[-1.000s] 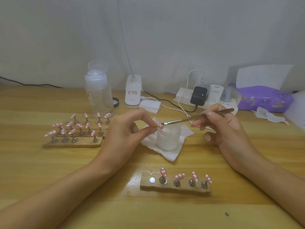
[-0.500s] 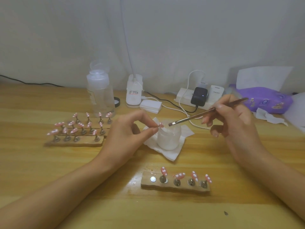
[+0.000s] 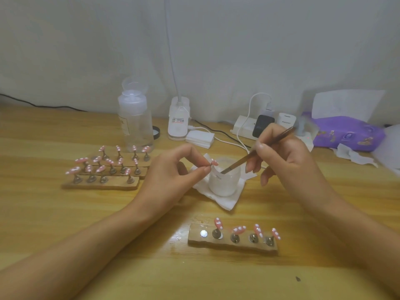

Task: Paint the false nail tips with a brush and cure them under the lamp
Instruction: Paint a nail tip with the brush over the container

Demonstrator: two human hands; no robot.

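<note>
Head camera, as I see it from my station: the wooden tabletop (image 3: 65, 213) fills the lower half of the frame, with a pale wall behind it. Both forearms reach in from the bottom corners. My left hand (image 3: 171, 176) sits just left of centre, its fingers (image 3: 194, 151) curled and pinching one pink false nail tip (image 3: 214, 163) by its stem, right at the near-left rim of the jar. My right hand (image 3: 287, 161) is right of centre, fingers (image 3: 266, 137) gripping the brush pen-style.

At the right edge lies a purple tissue pack (image 3: 346, 133). A clear plastic bottle (image 3: 135, 124) stands at upper left, and the white lamp base (image 3: 178, 120) is just right of it. Three wooden holders (image 3: 104, 185) with rows of pink dotted tips sit at left. A single nearer holder (image 3: 231, 245) at lower centre carries four tips and one bare magnet spot.

The white jar (image 3: 224, 182) stands at centre on a paper tissue (image 3: 227, 202). The brush (image 3: 238, 163) slants down-left, its bristle end inside the jar's mouth.
</note>
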